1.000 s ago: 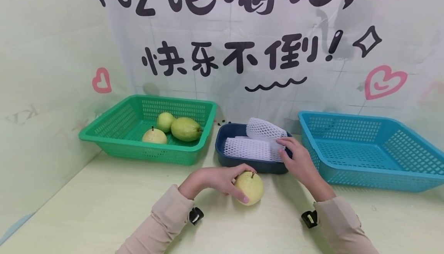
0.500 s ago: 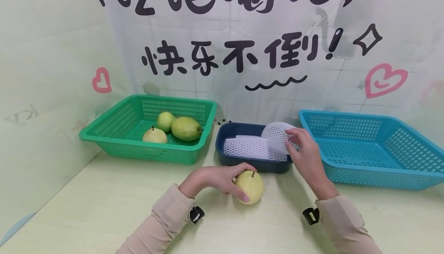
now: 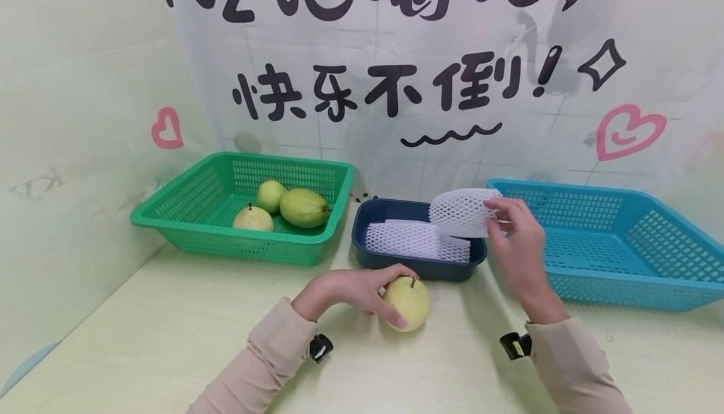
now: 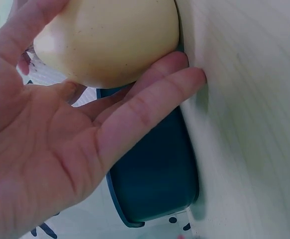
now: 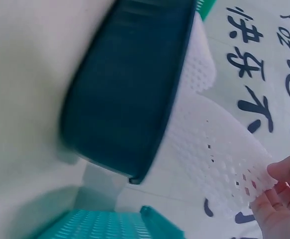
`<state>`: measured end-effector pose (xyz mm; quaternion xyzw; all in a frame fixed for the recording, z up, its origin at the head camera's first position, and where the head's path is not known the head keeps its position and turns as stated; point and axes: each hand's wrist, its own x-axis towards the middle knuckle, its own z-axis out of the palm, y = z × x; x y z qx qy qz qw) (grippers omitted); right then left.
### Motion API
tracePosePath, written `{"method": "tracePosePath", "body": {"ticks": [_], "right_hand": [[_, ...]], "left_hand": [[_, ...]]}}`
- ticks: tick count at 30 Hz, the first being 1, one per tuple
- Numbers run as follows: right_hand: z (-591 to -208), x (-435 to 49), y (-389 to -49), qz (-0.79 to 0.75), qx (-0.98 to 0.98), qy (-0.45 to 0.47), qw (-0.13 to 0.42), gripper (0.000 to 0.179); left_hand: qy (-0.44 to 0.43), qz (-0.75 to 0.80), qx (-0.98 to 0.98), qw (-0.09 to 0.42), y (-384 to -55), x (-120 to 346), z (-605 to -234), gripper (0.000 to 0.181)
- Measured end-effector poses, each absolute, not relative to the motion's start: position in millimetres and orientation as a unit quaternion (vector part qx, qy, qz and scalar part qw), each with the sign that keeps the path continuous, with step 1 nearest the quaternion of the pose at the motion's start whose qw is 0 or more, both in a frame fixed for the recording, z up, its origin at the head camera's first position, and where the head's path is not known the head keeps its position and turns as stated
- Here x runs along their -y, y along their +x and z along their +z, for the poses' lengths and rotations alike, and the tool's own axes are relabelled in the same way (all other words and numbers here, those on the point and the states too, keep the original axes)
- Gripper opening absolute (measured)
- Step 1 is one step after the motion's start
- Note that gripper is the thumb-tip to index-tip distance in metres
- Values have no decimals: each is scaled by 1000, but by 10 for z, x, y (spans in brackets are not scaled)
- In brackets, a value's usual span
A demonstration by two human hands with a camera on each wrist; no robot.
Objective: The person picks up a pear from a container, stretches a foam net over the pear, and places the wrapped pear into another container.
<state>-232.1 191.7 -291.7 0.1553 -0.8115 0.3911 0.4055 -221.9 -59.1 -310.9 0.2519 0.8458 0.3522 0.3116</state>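
My left hand (image 3: pixel 364 293) grips a pale yellow round pear (image 3: pixel 410 305) on the table, thumb in front and fingers behind; its stem points up. The left wrist view shows the pear (image 4: pixel 110 40) close against the fingers. My right hand (image 3: pixel 517 244) pinches one end of a white foam net sleeve (image 3: pixel 460 213) above the right end of a dark blue tray (image 3: pixel 418 268). In the right wrist view that foam net (image 5: pixel 219 149) hangs flat from thumb and fingertips. More white foam nets (image 3: pixel 401 241) lie inside the tray.
At the left stands a green basket (image 3: pixel 237 250) with two round pears (image 3: pixel 252 219) and a larger green oblong fruit (image 3: pixel 304 208). A blue basket (image 3: pixel 616 285) stands to the right, close beside the tray. Behind everything is a wall sheet with black lettering (image 3: pixel 390 90).
My right hand has lifted the foam net out of the tray and moved it to the right and up. The left hand and the pear have stayed in place.
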Motion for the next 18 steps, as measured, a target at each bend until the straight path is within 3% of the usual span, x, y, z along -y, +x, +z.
{"method": "tracePosePath", "body": {"ticks": [8,18], "right_hand": [[-2693,-1940,-2177,376,796,190,434,21],[-2452,-1876,-1900,355,804,209,429,22]], "left_hand": [[253,349,-847,310,-2218,597,-3129,68],[253,347,-851,302,-2229,609,-3140,68]]}}
